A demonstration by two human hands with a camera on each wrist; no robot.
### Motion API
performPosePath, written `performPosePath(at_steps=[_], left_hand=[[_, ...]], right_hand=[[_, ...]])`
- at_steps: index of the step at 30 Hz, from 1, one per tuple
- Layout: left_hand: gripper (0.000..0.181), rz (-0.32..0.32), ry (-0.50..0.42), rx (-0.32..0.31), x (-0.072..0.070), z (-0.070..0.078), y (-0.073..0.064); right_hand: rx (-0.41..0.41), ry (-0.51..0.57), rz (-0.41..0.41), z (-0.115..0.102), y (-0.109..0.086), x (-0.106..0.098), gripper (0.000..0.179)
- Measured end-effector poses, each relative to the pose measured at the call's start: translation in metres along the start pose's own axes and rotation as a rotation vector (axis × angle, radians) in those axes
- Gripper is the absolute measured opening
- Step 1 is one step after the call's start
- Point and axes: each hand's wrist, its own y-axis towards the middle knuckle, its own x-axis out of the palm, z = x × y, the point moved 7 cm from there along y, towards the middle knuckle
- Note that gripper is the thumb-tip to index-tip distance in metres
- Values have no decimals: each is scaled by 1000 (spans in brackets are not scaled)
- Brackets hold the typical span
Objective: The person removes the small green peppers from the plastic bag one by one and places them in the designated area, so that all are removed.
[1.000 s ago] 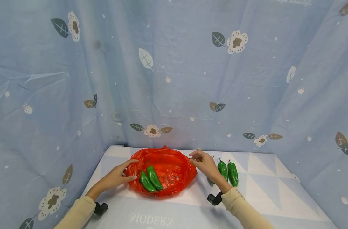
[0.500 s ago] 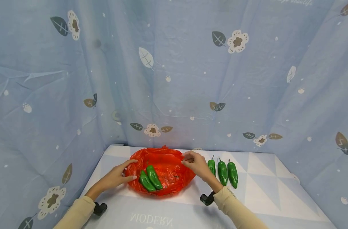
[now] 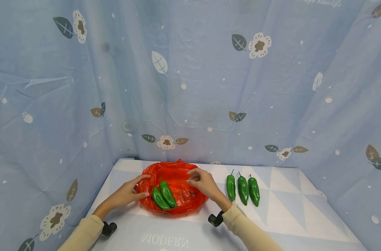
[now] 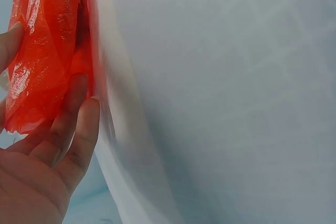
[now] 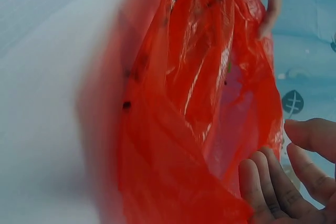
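A bag [image 3: 195,203] is holding two peppers [image 3: 168,194]; the spread left hand [image 3: 130,190] is touching its left side, the relaxed right hand [image 3: 204,182] hovering.

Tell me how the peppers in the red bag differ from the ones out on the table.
Count: two bag peppers are visible; the table peppers number three.
Spacing: the bag peppers lie close together, while the table peppers lie in a row with gaps between them.
Angle: in the head view the bag peppers slant clearly; the table peppers lie nearer to upright in the picture.
Shared: all are glossy, green and elongated.
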Motion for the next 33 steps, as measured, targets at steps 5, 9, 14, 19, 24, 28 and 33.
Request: performPosePath(at_steps=[5,9,14,19,24,28,33], left_hand=[[70,-9,-1,-3,1,1,-1],[70,-11,-1,-11,2,0,0],[69,-7,2,-15,2,-1,0],[69,-4,1,-13,3,-2,0],[69,-2,-3,-16,3,-4,-1],[69,0,1,-15,2,-4,-1],[69,0,-9,-12,2,-2,-2]], right_hand=[[3,-12,-14,-2,5,12,24],[16,-6,-41,-5,7,21,27],[5,12,-68,-9,11,32,29],[6,15,-69,-12,14,40,29],[26,5,-83,-13,15,48,30],[33,22,-85,-13,17,53,34],[41,27,-69,-11,22,58,35]])
